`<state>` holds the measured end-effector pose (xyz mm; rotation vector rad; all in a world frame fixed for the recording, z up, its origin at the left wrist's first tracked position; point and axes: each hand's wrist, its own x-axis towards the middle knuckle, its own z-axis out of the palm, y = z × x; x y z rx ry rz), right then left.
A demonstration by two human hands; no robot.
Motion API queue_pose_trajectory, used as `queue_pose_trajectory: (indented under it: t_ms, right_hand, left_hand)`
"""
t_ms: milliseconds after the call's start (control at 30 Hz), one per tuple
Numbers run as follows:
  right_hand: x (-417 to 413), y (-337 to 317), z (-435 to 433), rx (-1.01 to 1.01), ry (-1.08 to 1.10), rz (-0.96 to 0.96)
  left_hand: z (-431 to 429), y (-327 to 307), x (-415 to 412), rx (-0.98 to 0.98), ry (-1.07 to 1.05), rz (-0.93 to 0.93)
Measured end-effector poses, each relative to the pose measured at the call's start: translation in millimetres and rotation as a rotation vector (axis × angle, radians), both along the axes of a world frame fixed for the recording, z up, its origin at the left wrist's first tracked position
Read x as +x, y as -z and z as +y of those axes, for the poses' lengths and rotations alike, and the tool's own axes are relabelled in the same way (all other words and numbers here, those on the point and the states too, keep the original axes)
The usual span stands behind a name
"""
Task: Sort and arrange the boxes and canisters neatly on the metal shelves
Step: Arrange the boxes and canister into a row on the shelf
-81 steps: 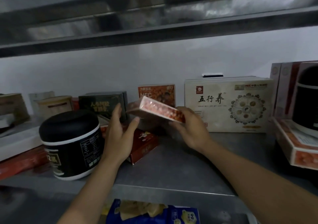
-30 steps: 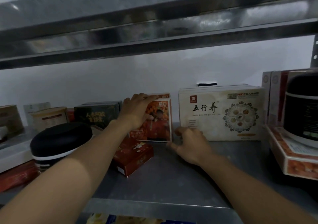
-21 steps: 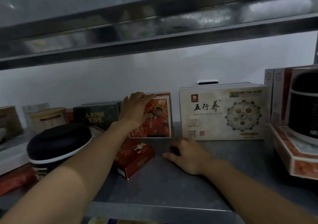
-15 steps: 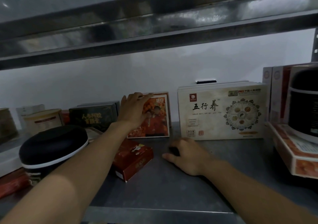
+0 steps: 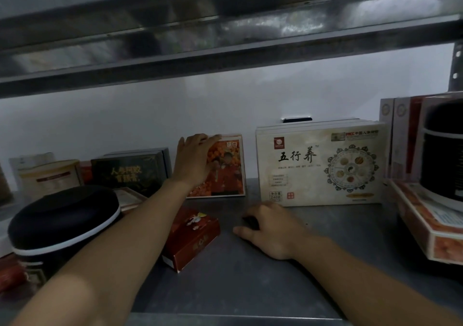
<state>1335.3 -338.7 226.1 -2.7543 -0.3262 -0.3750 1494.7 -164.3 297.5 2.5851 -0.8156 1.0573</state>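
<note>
Head view: I see the left hand (image 5: 194,161), fingers together, pressing the orange box (image 5: 229,172) upright at the shelf (image 5: 250,288) back, beside the "五行养" box (image 5: 320,167); the right hand (image 5: 273,230) rests on the shelf, loosely curled.

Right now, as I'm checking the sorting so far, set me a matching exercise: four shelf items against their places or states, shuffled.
1 orange picture box
2 wide white box
3 dark red box
4 cream tub

a far left, at the back
b lying flat, askew
c touched by the left hand
d standing right of centre

Pairs: 1-c, 2-d, 3-b, 4-a
</note>
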Motion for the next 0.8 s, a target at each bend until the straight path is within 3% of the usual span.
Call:
queue_pose_trajectory:
  t_ms: [800]
  right_hand:
    - [1.4,-1.4,-0.4,-0.012,0.021,0.010]
  left_hand:
    - [-5.0,-0.6,14.0,0.017,-0.034,-0.012]
